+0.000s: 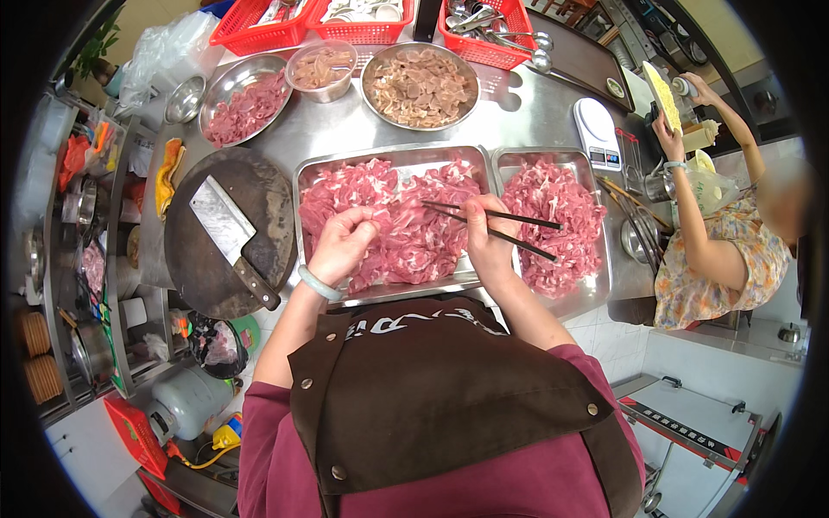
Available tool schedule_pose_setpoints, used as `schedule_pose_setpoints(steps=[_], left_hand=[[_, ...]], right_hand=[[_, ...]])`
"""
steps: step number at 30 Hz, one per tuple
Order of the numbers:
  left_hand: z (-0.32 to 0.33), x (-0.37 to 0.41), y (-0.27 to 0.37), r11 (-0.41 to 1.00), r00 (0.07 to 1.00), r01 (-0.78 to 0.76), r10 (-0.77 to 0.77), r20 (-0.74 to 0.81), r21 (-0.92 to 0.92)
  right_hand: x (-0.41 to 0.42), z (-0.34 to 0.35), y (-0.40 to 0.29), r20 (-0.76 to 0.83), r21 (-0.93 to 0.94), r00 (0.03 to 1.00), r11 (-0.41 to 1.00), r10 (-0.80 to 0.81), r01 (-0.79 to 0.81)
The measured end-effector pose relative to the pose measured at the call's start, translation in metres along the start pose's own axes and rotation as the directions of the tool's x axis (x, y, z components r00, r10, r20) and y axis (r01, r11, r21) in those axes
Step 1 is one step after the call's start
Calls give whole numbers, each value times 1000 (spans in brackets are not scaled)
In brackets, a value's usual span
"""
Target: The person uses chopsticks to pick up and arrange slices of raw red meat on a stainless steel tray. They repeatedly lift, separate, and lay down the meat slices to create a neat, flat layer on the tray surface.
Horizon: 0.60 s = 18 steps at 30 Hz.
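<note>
My left hand (343,246), with a pale bangle at the wrist, pinches the edge of a thin raw meat slice (385,220) above a steel tray (406,172). Black chopsticks (532,221) are gripped in my right hand (487,241). Their tips point left, over the sliced raw meat (414,252) heaped in that tray. Whether the tips touch the pinched slice, I cannot tell. A second steel tray (588,288) stands against its right side, piled with more raw sliced meat (547,194); the chopsticks' rear ends hang over it.
Left of the trays, a cleaver (223,217) lies on a round chopping block (194,272). Behind are a bowl of raw meat (249,107), a plastic tub (322,71), a bowl of brownish slices (421,87) and red baskets (486,48). A kitchen scale (594,123) and another person (725,246) are at right.
</note>
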<state>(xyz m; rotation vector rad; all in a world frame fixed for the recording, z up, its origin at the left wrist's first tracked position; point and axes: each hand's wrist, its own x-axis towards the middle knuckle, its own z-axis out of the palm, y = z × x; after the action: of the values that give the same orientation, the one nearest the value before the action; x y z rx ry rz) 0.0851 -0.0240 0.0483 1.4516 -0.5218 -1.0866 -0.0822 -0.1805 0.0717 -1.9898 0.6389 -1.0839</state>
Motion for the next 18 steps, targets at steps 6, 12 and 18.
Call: schedule_pose_setpoints(steps=[6,12,18], left_hand=[[-3,-22,36,941,982,-179,188,6,-287],[9,-34,16,834,947,-300,203,249,463],[10,-37,-53,483,903,-406,343,259,776]], right_hand=[[3,-16,41,-22,-322,999,946,-47,37],[20,1,7,56,-200,996,977,-71,81],[0,80,-26,473,197,878,980,-79,-18]])
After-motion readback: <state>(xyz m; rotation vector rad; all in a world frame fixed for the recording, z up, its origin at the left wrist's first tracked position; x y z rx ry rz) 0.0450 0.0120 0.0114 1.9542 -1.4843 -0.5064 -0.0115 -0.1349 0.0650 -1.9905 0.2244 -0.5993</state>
